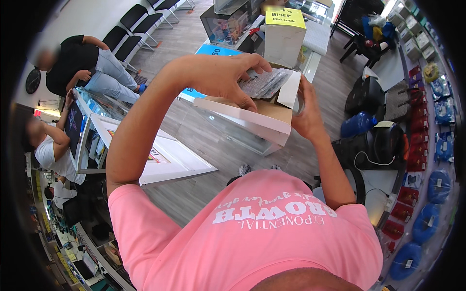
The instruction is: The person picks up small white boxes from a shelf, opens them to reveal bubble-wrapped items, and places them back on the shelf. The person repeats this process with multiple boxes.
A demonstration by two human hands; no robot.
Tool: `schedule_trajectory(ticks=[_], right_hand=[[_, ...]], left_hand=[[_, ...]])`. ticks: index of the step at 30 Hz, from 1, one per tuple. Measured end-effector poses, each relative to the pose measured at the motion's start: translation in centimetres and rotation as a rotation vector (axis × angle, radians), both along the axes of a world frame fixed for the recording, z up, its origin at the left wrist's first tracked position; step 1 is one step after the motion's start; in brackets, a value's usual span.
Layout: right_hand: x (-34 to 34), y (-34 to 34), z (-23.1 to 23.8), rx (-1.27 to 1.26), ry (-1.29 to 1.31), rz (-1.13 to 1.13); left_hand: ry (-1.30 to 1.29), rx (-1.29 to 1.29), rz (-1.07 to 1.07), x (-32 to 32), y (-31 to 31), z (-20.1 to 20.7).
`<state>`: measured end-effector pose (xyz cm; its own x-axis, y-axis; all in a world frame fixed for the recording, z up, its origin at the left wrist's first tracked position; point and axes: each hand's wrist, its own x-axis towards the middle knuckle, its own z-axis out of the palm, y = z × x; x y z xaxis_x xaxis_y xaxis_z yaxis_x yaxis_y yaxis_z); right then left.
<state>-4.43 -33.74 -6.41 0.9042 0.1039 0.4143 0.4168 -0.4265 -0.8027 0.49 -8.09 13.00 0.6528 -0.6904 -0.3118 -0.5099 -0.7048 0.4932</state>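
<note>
A white cardboard box (269, 123) with a brown inside is held up in front of me, its flaps standing open. In its mouth lies a flat, clear bubble-wrapped pack (268, 83). My left hand (225, 80) reaches over from the left, fingers and thumb curled round the pack's near end; what lies under the palm is hidden. From the right, my right hand (310, 114) is closed on the box's right end, fingers along the outside of a raised flap (290, 89).
Beyond the box, a white carton with a yellow top (285, 43) stands on a counter beside a clear display case (225, 26). Two people stand at the left by a white-framed glass case (94, 128). A blue jug (358, 124) and packed wall goods (429, 223) are at right.
</note>
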Motion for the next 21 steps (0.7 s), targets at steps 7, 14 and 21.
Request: schedule_trajectory(ticks=[7,14,21], right_hand=[[0.6,-0.7,-1.0,0.042,0.027,0.039],[1.5,-2.5,2.7,-0.18,-0.194,0.179],[4.1,-4.5,6.1,-0.034,0.069,0.398]], left_hand=[[-0.31,-0.089,-0.142,1.6,-1.0,-4.4],[-0.37,-0.071,0.04,0.7,-2.0,-5.5],[-0.485,0.082,0.065,0.6,-2.2,-3.9]])
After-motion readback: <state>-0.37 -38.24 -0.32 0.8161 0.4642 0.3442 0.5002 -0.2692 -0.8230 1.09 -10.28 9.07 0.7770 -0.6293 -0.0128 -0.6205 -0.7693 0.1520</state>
